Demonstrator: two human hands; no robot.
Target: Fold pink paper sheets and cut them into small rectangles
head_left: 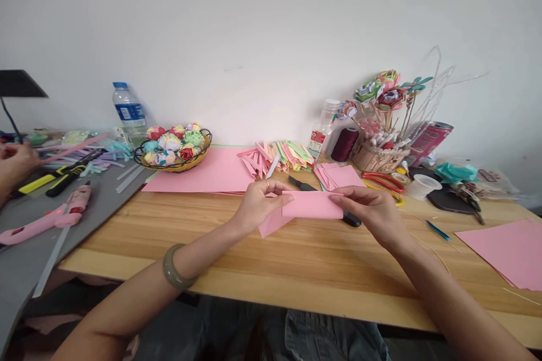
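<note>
Between both hands I hold a folded strip of pink paper (pixel 312 205) just above the wooden table. My left hand (pixel 265 202) pinches its left end between thumb and fingers. At the right end, my right hand (pixel 368 208) grips the same paper by its upper corner. Another piece of pink paper (pixel 274 222) shows below my left fingers; whether it lies apart or joins the held one I cannot tell. Behind and beneath the held paper lies a dark-handled cutter (pixel 352 218), partly covered.
Pink sheets (pixel 203 172) lie behind, under a basket of paper flowers (pixel 175 146). Folded paper strips (pixel 292 157) are heaped by a clear bottle (pixel 324 130). Red-handled pliers (pixel 383 181) are right. At left, another person's hand (pixel 19 163) is near a pink glue gun (pixel 51 220).
</note>
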